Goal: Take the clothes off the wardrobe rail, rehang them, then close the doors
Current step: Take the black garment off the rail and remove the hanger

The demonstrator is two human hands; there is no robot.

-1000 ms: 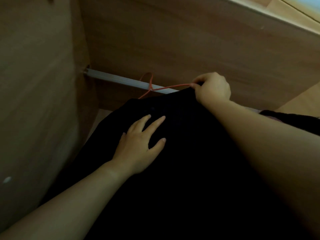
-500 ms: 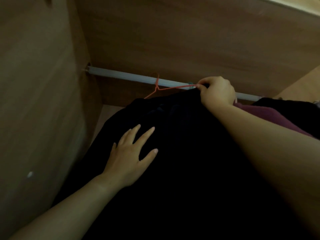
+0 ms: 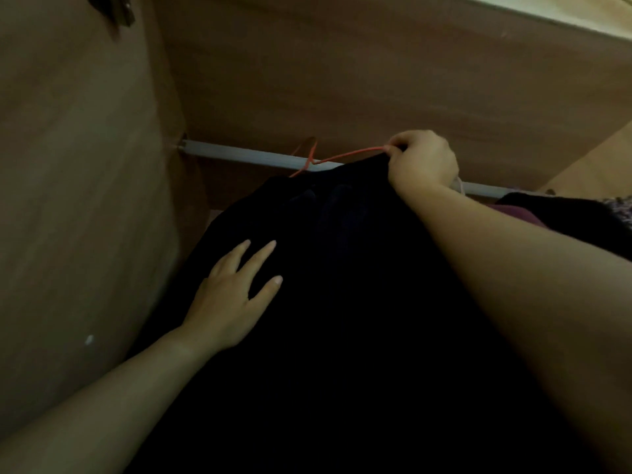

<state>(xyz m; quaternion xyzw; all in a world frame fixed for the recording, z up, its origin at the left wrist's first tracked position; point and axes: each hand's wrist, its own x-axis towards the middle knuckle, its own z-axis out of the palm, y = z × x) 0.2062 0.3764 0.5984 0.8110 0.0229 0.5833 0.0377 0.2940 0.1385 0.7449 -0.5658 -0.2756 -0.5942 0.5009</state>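
A black garment (image 3: 342, 302) hangs on an orange wire hanger (image 3: 337, 158) hooked over the pale wardrobe rail (image 3: 246, 155).

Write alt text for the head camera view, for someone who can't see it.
A person's right hand pinches an orange wire hanger carrying a black garment at the grey wardrobe rail, while the left hand rests flat on the fabric. More dark clothes hang further right.

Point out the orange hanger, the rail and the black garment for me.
orange hanger (image 3: 352, 155), head view, its wire arm.
rail (image 3: 239, 154), head view, bare left stretch.
black garment (image 3: 359, 302), head view, middle of the cloth.
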